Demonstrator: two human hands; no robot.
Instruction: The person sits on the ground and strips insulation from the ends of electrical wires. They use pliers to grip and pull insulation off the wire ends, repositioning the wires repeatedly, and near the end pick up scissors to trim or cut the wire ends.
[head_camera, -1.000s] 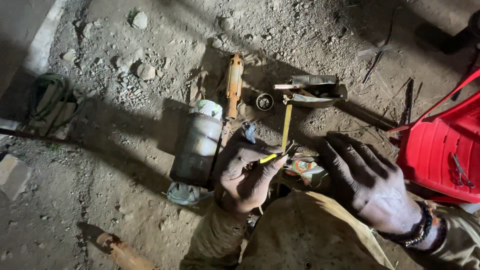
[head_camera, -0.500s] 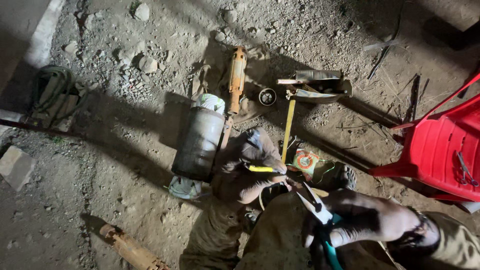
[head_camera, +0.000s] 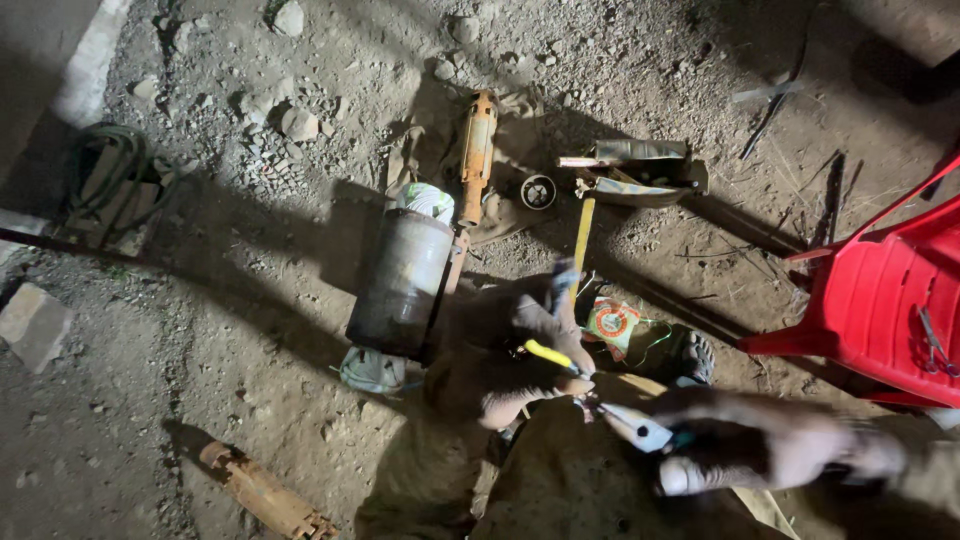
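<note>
My left hand (head_camera: 505, 350) grips a small tool with a yellow handle (head_camera: 548, 354) over my knee. My right hand (head_camera: 760, 450), blurred, holds pliers with pale jaws and green handles (head_camera: 640, 428); the jaws meet the tip of the yellow-handled tool. A grey metal cylinder (head_camera: 402, 282) with rag-covered ends lies on the dirt just left of my left hand. A rusty orange tube (head_camera: 477, 158) lies beyond it.
A red plastic chair (head_camera: 890, 300) stands at right. A small round cup (head_camera: 538, 191), an open metal tin (head_camera: 640, 172) and a yellow-handled tool (head_camera: 583, 235) lie ahead. A coiled hose (head_camera: 110, 180) sits at left, a rusty pipe (head_camera: 265, 492) at lower left, with several stones around.
My right hand, open and empty a second ago, has dropped lower and now grips the pliers, bringing them to the tool in my left hand. The view has shifted slightly.
</note>
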